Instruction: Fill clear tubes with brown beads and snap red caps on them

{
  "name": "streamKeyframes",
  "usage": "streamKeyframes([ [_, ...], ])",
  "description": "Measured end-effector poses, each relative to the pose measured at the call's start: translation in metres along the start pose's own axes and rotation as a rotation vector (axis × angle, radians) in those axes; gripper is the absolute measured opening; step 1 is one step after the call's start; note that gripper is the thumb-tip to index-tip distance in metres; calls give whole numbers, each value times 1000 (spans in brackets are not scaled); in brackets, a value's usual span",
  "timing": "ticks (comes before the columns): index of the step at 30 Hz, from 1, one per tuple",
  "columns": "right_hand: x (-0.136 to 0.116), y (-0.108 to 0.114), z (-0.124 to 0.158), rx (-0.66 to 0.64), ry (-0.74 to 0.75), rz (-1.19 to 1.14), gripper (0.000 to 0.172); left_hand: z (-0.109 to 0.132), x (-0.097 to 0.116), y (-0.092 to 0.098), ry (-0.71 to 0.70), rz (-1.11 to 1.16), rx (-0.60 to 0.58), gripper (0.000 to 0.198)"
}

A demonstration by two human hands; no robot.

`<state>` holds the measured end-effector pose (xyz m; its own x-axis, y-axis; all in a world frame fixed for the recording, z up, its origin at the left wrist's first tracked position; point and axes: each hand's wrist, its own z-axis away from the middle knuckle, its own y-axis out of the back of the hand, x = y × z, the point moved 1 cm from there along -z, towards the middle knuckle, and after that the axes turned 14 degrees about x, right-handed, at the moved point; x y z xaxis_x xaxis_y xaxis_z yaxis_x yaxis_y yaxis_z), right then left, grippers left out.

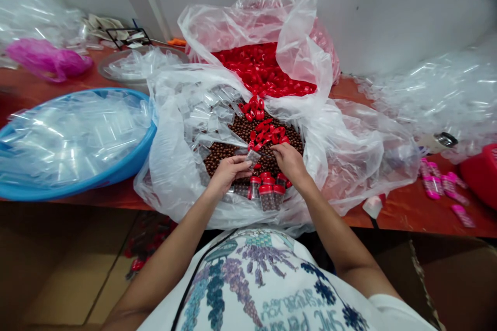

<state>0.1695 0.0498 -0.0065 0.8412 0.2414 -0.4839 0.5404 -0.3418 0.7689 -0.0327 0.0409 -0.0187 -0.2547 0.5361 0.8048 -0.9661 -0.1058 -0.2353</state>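
Observation:
My left hand is closed, its fingertips pinching a small clear plastic container tilted over a heap of round brown balls. Opposite it, my right hand has its fingers drawn together beside a cluster of loose red caps. What those fingers hold, if anything, is too small to tell. Several small jars with red lids and brown balls inside stand just below the hands. Clear plastic containers lie on the far left of the heap, inside a white plastic bag.
Behind the heap rises a bag filled with red caps. A blue basin of clear containers is at left, near a pink bag. On the right are a big clear bag, pink-capped tubes and a red container.

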Motion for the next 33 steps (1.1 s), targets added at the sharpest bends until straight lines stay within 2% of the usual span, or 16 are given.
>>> streamKeyframes([
  [5, -9, -4, -6, -83, 29, -170, 25, 2, -1, 2, -24, 17, 1, 31],
  [8, -16, -12, -6, -179, 64, -111, 23, 3, 3, 7, -85, 61, 61, 31],
  [12, -26, -29, -1, -333, 200, 30, 20, 3, 8, 13, -151, 109, 95, 33],
  [16, -36, -44, 3, -357, 307, 94, 30, 5, 10, 17, -189, 145, 108, 33],
  [19, -37, -48, 3, -386, 361, 45, 23, 8, 8, 18, -209, 151, 87, 35],
  [22, -32, -44, 2, -309, 214, -129, 20, 10, 6, 19, -218, 150, 64, 38],
  [25, -25, -34, 1, -114, -81, -405, 26, 12, 2, 19, -203, 148, 61, 43],
  [27, -24, -25, 1, -15, -185, -558, 31, 13, 0, 16, -184, 129, 39, 45],
  [30, -28, -14, 5, 13, -155, -635, 34, 14, -4, 10, -169, 91, -6, 47],
  [33, -34, -6, 11, -3, -41, -543, 33, 14, -9, 5, -180, 70, -43, 51],
])
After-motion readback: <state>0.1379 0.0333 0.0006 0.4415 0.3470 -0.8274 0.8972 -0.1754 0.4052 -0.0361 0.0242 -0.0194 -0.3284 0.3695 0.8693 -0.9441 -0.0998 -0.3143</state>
